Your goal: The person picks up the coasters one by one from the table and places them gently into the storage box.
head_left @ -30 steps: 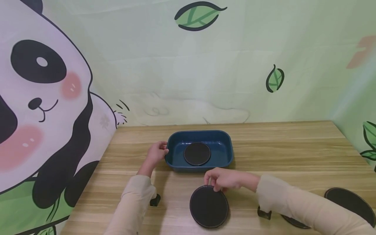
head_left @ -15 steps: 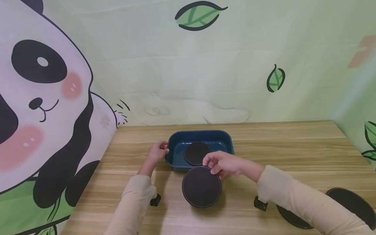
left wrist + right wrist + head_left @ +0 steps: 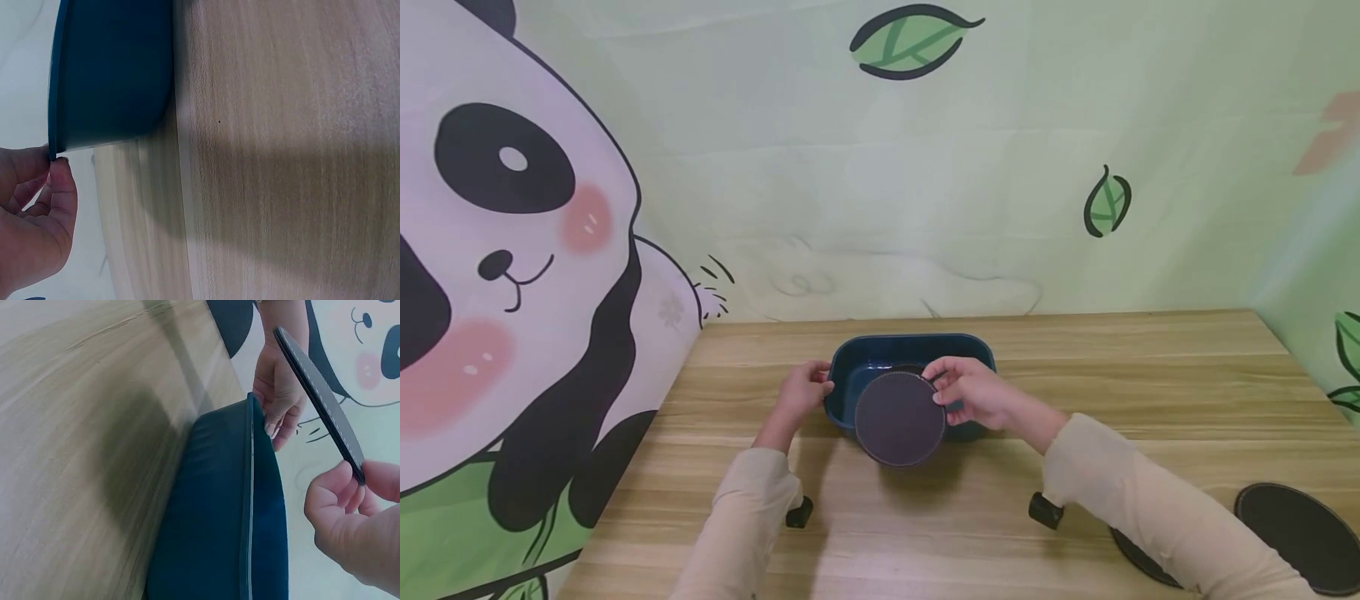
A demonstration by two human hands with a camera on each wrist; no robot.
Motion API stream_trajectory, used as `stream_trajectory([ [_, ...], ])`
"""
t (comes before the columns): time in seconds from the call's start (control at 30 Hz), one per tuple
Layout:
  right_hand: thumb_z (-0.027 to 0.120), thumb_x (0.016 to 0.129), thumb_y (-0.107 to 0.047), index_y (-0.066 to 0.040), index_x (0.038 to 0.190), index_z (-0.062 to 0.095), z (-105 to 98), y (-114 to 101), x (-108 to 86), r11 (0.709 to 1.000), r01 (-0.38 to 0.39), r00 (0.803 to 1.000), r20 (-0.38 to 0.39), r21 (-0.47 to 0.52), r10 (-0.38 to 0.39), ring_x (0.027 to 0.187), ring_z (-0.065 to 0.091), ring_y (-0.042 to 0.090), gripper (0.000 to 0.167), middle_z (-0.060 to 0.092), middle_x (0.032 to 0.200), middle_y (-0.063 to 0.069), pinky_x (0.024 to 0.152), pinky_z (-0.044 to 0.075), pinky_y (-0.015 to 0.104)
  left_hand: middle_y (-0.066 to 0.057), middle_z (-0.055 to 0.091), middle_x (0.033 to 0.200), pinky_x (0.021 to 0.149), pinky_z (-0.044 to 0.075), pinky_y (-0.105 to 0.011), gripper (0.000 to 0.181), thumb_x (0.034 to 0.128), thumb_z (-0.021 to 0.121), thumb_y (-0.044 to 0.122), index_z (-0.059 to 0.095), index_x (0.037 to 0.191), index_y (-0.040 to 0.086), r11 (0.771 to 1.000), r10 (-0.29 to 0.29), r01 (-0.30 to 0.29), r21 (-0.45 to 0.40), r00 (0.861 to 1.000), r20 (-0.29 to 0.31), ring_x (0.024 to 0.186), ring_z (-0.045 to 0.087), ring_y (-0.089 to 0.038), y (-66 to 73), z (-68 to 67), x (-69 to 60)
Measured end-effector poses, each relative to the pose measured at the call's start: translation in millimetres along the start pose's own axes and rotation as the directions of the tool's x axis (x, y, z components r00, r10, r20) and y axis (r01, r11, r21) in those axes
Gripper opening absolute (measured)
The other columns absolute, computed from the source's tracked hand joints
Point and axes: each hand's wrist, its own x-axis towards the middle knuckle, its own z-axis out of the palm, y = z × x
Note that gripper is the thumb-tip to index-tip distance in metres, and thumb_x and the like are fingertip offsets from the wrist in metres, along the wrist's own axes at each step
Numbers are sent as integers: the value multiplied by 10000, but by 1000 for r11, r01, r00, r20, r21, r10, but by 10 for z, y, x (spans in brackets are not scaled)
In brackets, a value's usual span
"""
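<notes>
Between the thumb and fingers of my right hand is the edge of a round black coaster with a stitched rim. It is held tilted above the near side of a blue rectangular baking dish. The right wrist view shows the raised coaster clear of the dish's rim. My left hand pinches the rim at the dish's left end, and the left wrist view shows its thumb and fingertips on that rim. Inside the dish lies another black coaster, mostly hidden behind the held one.
Two more round black pieces lie at the right of the wooden table: a whole dark disc and a second disc partly covered by my right sleeve. A cloth backdrop with a panda and leaves rises behind the table.
My right hand has lifted the coaster off the table and carried it forward over the dish's near edge, now covering most of the coaster inside. The left hand has stayed on the rim.
</notes>
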Motion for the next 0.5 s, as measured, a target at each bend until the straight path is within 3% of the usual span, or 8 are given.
stream_trajectory([
  [0.03,475,782,97,-55,995,472,-1,1,16,1000,0,1000,-18,8,0,587,482,128,261,508,744,13,496,430,227,-173,543,946,672,531,-350,342,818,565,-4,519,1156,-20,1000,-5,5,14,1000,-4,832,547,-243,85,-6,-75],
  [0.07,474,785,96,-49,1000,468,-6,4,33,1000,4,999,-32,13,-3,583,480,130,260,505,739,11,494,430,227,-192,534,972,700,529,-361,344,824,546,-21,508,1165,-38,998,-45,46,36,999,-14,856,540,-259,239,-14,-193],
  [0.2,475,790,100,-35,1002,469,-37,28,106,999,11,995,-101,42,-7,564,472,131,251,491,714,6,485,430,221,-201,524,957,701,530,-342,335,830,525,-41,490,1160,-83,998,-33,34,49,999,-16,834,533,-249,453,-37,-389],
  [0.5,464,808,90,-27,1048,453,-112,77,258,994,17,975,-222,104,6,547,462,110,268,478,709,-14,495,436,226,-173,525,968,726,527,-334,328,836,526,-27,510,1164,-38,996,-67,69,54,997,-37,855,523,-242,487,-34,-419],
])
